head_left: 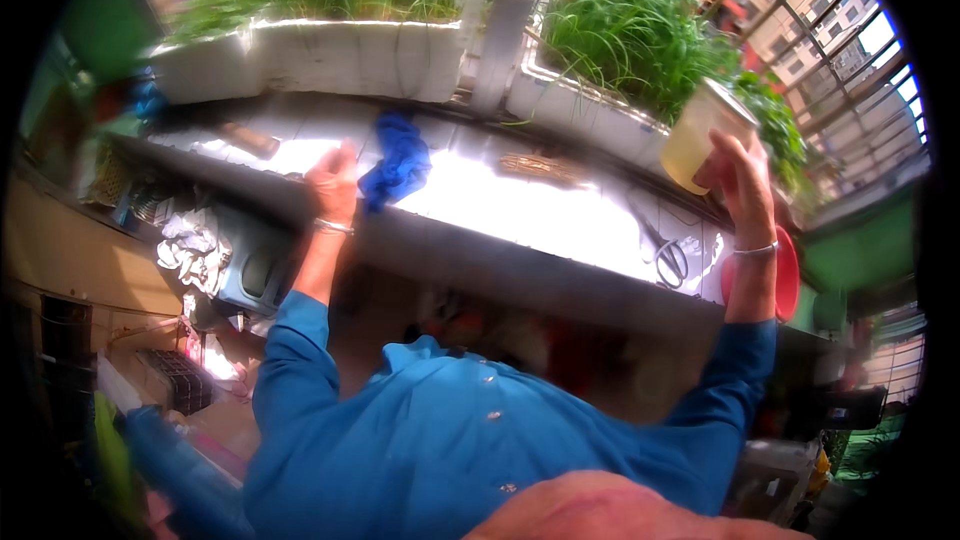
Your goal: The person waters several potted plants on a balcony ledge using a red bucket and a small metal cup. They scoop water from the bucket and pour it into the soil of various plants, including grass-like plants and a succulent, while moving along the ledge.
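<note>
At upper right, my right hand clasps a tilted jar, likely for steadiness, while I cannot tell the grip of my blurred left hand, near blue cloth.

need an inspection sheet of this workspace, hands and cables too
Surface: white tiled ledge, glaring with sunlight.
Main thing: clear cylindrical jar with pale yellow contents, tilted.
Clutter: crumpled blue cloth, black-handled scissors, long brown object of unclear kind.
Hands: right hand grips the jar; left hand, blurred, beside the cloth, nothing visible in it.
Cables: nothing seen on the ledge.
Surroundings: white box-shaped planters with green grassy plants, red rounded object, metal-barred window.
</note>
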{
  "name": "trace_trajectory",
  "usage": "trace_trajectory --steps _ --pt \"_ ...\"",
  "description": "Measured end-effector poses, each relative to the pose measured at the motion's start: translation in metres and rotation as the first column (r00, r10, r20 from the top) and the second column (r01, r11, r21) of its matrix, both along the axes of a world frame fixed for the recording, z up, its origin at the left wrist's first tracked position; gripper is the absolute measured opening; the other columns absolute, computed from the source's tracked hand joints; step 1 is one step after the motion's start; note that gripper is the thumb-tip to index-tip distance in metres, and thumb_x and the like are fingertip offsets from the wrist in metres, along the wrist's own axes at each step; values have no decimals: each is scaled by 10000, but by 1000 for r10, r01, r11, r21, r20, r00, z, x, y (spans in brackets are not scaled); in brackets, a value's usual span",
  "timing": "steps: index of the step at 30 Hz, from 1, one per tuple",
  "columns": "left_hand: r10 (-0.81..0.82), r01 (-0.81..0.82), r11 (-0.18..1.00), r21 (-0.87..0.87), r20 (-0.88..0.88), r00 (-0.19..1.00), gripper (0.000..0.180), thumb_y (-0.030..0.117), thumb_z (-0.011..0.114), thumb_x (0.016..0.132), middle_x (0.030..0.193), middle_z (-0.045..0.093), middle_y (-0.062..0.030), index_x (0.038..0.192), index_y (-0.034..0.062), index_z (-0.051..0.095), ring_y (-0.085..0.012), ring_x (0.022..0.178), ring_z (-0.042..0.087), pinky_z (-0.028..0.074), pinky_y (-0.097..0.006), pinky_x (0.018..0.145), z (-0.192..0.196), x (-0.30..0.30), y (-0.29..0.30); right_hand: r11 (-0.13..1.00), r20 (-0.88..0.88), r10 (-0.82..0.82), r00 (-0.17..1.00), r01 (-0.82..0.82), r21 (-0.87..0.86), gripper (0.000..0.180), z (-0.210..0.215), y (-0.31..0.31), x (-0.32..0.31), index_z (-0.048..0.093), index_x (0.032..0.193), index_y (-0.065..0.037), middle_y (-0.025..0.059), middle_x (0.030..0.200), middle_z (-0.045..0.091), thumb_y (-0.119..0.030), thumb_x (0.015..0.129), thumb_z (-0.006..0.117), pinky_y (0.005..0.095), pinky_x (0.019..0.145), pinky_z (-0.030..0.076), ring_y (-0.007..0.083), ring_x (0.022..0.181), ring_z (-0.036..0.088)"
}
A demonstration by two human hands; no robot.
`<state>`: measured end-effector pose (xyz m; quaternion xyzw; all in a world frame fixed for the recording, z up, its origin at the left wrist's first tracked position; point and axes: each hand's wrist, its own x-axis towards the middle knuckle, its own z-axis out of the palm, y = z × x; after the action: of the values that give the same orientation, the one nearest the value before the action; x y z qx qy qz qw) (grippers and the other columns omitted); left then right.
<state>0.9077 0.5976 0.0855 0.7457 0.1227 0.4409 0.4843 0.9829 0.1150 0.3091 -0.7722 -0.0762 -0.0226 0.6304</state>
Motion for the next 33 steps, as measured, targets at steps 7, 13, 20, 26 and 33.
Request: trace_trajectory --steps 7,13,20,26,33 --pt "-13 9 996 -90 -49 999 349 191 654 942 583 470 -4 654 40 526 -94 582 416 363 -289 526 -47 51 103 998 73 55 996 -55 -3 504 -9 110 10 457 1214 61 102 713 595 -194 858 706 331 466 534 207 495 607" --pt "-105 101 983 -152 -19 994 504 187 664 938 582 296 82 591 97 309 -46 565 268 238 -288 488 -60 65 90 993 8 118 993 -118 0 620 -10 154 24 491 1275 47 109 1042 604 -199 779 770 305 782 512 170 890 598" --pt "-160 179 984 13 -391 906 323 226 689 885 642 572 -129 702 9 535 -223 583 503 431 -394 575 -63 55 76 981 76 166 983 -157 -112 798 -27 204 37 481 1303 46 163 1151 625 -305 676 828 346 957 505 236 1050 624" --pt "-43 154 925 346 -308 950 403 195 678 910 555 420 -49 633 32 435 -152 525 404 359 -336 512 -74 51 80 936 157 317 935 -281 -214 893 -69 245 62 471 1279 84 220 1160 624 -379 619 857 370 965 509 282 1089 629" --pt "94 101 892 441 -398 912 340 194 666 848 635 520 -172 623 33 468 -378 642 525 404 -488 597 -49 51 66 904 122 422 898 -407 -134 817 -68 253 62 527 1220 85 195 1124 653 -372 627 854 350 917 529 241 1041 652"
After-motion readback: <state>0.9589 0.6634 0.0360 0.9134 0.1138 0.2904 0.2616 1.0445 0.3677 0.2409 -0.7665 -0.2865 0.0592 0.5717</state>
